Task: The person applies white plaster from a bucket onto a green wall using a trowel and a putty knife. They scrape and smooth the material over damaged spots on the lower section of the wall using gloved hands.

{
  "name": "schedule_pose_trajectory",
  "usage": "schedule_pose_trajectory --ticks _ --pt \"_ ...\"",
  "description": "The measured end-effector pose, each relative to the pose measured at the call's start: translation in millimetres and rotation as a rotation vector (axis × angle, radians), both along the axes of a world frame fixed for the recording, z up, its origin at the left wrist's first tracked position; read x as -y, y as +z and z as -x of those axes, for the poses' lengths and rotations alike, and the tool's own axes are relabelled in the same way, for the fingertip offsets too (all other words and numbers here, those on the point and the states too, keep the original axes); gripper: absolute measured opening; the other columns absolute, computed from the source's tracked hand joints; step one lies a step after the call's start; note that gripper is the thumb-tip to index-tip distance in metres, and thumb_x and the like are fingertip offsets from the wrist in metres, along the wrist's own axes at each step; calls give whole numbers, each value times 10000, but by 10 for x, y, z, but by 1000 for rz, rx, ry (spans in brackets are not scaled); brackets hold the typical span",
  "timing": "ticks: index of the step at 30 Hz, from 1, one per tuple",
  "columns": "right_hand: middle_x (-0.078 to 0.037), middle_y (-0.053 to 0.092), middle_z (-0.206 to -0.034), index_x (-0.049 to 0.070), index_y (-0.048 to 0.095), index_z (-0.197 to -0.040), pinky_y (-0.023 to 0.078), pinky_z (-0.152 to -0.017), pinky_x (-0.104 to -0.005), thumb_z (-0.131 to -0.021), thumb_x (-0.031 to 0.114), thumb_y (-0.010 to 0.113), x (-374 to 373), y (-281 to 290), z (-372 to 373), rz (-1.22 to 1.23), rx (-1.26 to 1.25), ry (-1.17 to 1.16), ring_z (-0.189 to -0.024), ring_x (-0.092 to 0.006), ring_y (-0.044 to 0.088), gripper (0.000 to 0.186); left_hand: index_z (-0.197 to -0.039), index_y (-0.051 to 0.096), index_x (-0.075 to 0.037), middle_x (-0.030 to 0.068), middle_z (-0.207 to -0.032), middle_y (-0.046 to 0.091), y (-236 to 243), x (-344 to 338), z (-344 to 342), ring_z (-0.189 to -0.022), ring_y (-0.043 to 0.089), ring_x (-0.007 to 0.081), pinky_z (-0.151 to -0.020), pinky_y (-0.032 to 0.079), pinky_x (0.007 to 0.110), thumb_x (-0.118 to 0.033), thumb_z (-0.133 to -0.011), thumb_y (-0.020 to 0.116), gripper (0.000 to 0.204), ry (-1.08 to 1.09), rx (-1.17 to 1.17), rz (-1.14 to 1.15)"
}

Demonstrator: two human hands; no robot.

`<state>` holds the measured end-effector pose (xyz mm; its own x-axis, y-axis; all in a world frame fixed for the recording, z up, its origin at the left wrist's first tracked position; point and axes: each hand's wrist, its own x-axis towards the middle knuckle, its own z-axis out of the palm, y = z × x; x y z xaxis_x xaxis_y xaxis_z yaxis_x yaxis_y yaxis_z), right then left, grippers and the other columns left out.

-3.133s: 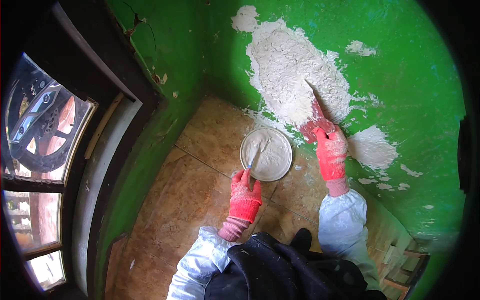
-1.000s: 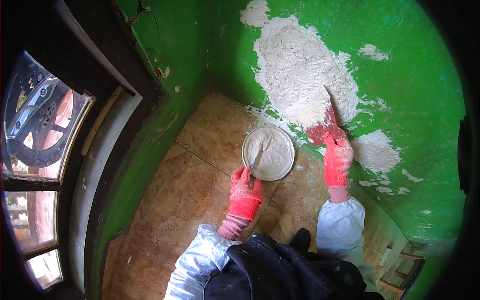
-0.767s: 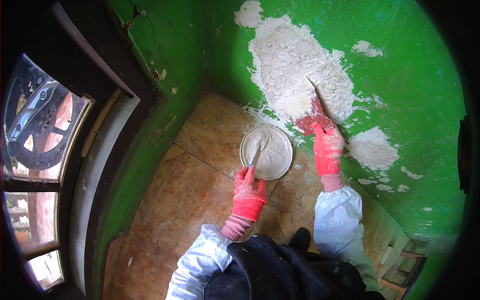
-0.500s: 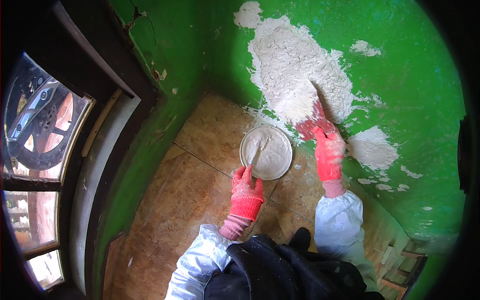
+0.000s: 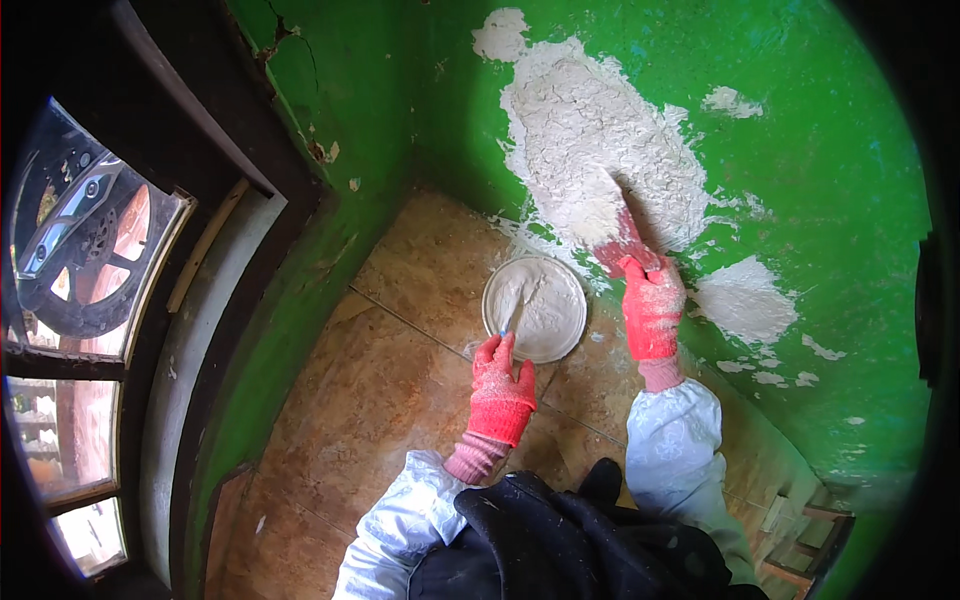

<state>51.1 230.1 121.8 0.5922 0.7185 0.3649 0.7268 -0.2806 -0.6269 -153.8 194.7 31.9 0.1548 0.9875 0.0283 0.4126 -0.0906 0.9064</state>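
My right hand [image 5: 655,305], in a red work glove, is closed on a red putty spreader [image 5: 620,243]. The spreader's blade is loaded with white putty and lies against the lower part of a rough putty patch [image 5: 600,135] on the green wall. Low on the left, my gloved left hand [image 5: 500,393] grips a slim putty-coated tool [image 5: 508,315]; a bit of blue shows at its handle. This tool's far end rests in white putty inside a round tub [image 5: 486,310] on the floor. The kind of tool cannot be made out.
Smaller putty patches [image 5: 745,300] mark the green wall [image 5: 830,200] on the right. Brown tiles [image 5: 350,400] cover the floor, with putty smears beside the tub. On the left stands a dark-framed glazed door [image 5: 120,365]; a wheel shows through its glass. A wooden frame [image 5: 800,560] sits at lower right.
My right hand and the spreader have moved slightly left across the putty patch. My left hand has shifted a little to the right, still gripping the tool in the tub.
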Motion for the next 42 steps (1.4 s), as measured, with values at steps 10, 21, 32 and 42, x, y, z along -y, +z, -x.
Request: schedule_pose_trajectory --ticks 10,21,32,42 --pt "-88 632 -770 28 658 -847 456 -631 -308 -812 173 633 41 -91 25 -46 -177 6 -686 -187 592 152 -1216 504 -36 192 -1191 483 -38 -20 32 -1121 465 347 -937 403 403 -122 -763 655 485 0 -18 21" --pt "-27 645 -764 10 646 -911 443 -648 -270 -821 171 639 56 -22 100 -176 -486 -12 -700 -102 557 183 -1208 509 -26 195 -1201 479 -22 -30 35 -1106 479 351 -936 406 404 -129 -767 648 475 -9 -15 39" --pt "-31 663 -861 2 630 -965 441 -689 -259 -841 72 590 376 -11 16 -188 -549 -96 -759 -102 567 148 -1214 512 -43 198 -1200 479 -24 -22 57 -1113 476 351 -938 406 401 -126 -775 645 467 2 -14 67" --pt "-32 659 -849 21 625 -1009 445 -715 -276 -846 99 600 393 -9 0 -192 -555 -106 -755 -112 559 182 -1202 517 -36 188 -1200 474 133 115 -72 -1120 471 341 -955 395 389 -111 -782 647 446 -101 -46 -3"
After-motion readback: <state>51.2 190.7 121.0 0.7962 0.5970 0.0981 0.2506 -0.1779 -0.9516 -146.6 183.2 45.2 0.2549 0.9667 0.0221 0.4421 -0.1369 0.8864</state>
